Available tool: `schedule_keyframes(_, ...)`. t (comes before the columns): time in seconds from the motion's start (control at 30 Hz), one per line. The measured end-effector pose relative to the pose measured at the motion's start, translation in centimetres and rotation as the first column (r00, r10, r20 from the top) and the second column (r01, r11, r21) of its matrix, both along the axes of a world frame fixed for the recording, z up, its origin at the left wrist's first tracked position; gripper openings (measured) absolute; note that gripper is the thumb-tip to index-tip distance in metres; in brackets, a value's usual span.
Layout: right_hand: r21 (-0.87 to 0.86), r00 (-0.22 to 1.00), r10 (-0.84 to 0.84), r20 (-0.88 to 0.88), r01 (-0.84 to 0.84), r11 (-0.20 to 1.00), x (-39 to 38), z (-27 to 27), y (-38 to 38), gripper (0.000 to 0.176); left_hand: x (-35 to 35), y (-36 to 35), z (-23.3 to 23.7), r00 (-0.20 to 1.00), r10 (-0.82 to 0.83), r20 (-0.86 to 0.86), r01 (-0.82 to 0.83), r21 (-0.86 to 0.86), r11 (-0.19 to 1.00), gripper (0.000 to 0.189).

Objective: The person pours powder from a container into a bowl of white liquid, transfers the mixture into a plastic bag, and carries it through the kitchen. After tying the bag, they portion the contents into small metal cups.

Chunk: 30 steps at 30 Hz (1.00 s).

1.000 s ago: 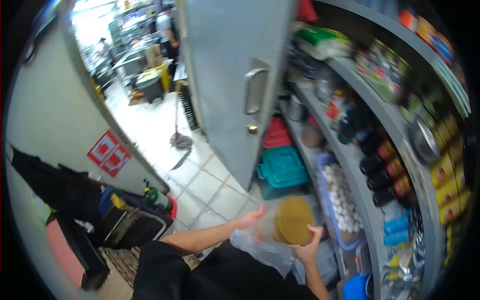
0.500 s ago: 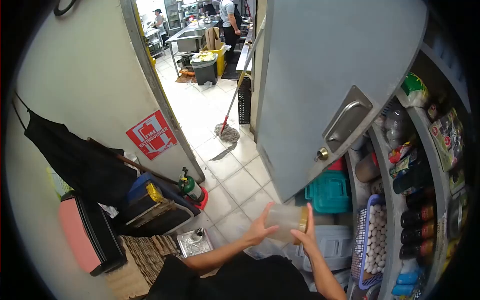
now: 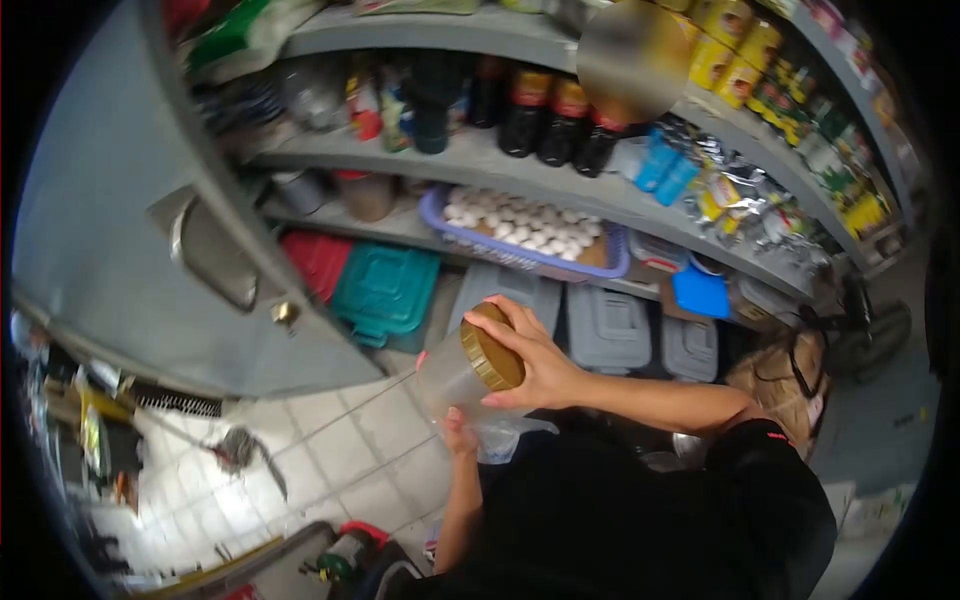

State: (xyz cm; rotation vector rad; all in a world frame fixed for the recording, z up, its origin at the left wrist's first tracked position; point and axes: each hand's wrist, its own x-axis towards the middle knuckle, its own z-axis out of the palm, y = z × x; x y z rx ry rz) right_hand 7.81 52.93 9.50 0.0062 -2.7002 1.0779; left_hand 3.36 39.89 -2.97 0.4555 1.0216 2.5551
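Observation:
Between my hands is a translucent plastic jar (image 3: 446, 375) with a gold-brown screw lid (image 3: 492, 347), held tilted in front of my body. My right hand (image 3: 540, 365) is wrapped around the lid, its fingers over the top and the thumb at the near side. My left hand (image 3: 458, 435) grips the jar's lower body; a thumb and a fingertip show, while the remaining fingers are behind it. The jar looks empty, though blur makes this uncertain.
Shelves ahead carry a purple basket of eggs (image 3: 525, 232), dark sauce bottles (image 3: 565, 125) and packets. Below stand a teal bin (image 3: 385, 292) and grey lidded bins (image 3: 608, 328). A grey door (image 3: 120, 200) is at left; a mop (image 3: 237, 447) and fire extinguisher (image 3: 345, 555) are on the floor side.
My view has swung right, from the doorway to the shelves. The jar stays in both hands; my right hand has shifted to cover the top of its lid.

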Motion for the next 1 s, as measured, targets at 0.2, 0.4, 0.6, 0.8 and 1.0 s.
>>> schedule_keyframes(0.2,0.091,0.978,-0.166,-0.124,0.177,0.980,2.8,2.6,5.2,0.086,0.7,8.1,1.1,0.992,-0.088,-0.089,0.095,0.078,0.992,0.093)
schedule_keyframes(0.4,0.473,0.999,0.046,-0.028,-0.028,0.881,3.6,4.3,8.4,0.076,2.3,12.6,1.9,0.968,-0.247,-0.051,0.250,0.068,0.966,0.090)
schedule_keyframes(0.6,0.357,0.839,0.536,0.096,-0.531,0.768,5.3,5.4,16.9,0.075,3.9,16.0,1.7,0.850,-0.516,0.106,0.508,0.094,0.856,0.087)
schedule_keyframes(0.8,0.440,0.678,0.726,0.112,-0.689,0.576,7.8,10.7,21.6,0.073,3.3,21.1,3.0,0.712,-0.679,0.177,0.665,0.141,0.734,0.084)
schedule_keyframes(1.0,0.630,0.917,0.395,-0.053,-0.277,0.726,11.2,20.5,29.2,0.070,1.1,25.3,4.9,0.587,-0.787,0.191,0.769,0.174,0.616,0.081)
